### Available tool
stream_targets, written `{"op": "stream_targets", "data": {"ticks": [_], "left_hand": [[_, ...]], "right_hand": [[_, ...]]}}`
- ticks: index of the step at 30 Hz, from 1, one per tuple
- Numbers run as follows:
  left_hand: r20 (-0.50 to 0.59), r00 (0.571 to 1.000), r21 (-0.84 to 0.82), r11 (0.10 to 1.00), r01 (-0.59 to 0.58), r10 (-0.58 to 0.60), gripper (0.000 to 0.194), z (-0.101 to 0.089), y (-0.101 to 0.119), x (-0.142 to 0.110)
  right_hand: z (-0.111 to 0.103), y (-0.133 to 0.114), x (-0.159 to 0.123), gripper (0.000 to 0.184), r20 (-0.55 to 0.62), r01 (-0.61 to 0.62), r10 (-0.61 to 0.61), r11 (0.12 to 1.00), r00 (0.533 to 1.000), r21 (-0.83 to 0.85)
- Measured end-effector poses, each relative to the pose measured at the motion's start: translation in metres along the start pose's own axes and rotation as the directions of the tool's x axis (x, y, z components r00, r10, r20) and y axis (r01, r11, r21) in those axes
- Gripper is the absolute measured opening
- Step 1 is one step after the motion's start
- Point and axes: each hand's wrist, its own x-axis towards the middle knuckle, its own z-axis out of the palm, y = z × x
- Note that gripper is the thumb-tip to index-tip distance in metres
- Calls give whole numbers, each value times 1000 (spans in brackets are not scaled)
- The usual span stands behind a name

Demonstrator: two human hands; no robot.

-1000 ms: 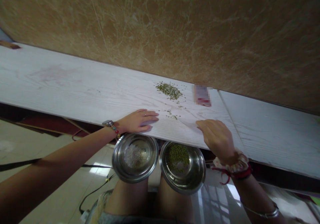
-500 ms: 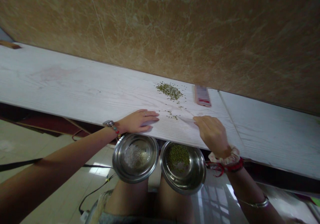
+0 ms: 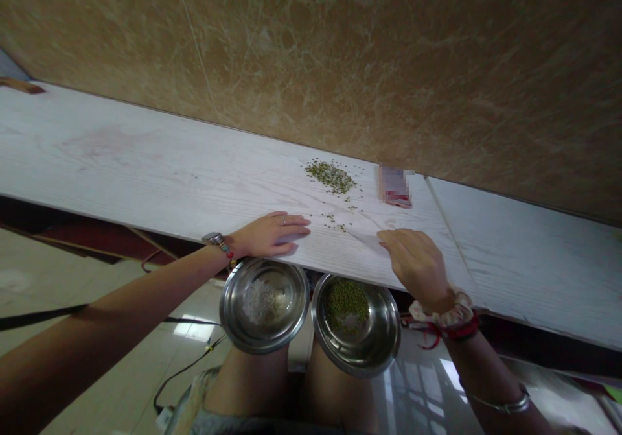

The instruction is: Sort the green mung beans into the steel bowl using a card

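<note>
My left hand (image 3: 269,234) lies flat on the white wood-grain tabletop (image 3: 170,169), fingers stretched to the right and holding nothing. To the right, my right hand (image 3: 415,260) rests low over the table with curled fingers pressed together; what they hold, if anything, I cannot make out. Between the hands lie a few loose green mung beans (image 3: 335,223). Beyond them spreads a larger pile of mung beans (image 3: 330,177). Below the table edge, a steel bowl (image 3: 383,344) holds more mung beans on its left side. Beside it, another steel bowl (image 3: 233,331) contains whitish grains.
A phone-like flat object (image 3: 394,185), partly blurred out, lies near the marbled wall (image 3: 315,65). At the far left is a brown wooden piece (image 3: 22,85). Both bowls sit over my knees. A black cable (image 3: 179,373) runs across the tiled floor.
My right hand has shifted very slightly to the right. My left hand, the beans and the bowls look the same.
</note>
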Motion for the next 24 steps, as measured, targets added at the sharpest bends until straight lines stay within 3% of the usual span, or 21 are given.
{"op": "stream_targets", "data": {"ticks": [8, 24], "left_hand": [[-4, 1000, -8, 1000, -1, 1, 38, 1, -2, 0], [-3, 1000, 5, 1000, -3, 3, 38, 0, 1, -1]], "right_hand": [[-14, -2, -1, 17, 14, -12, 12, 1000, 1000, -1], [-1, 0, 0, 14, -11, -25, 25, 999, 1000, -33]]}}
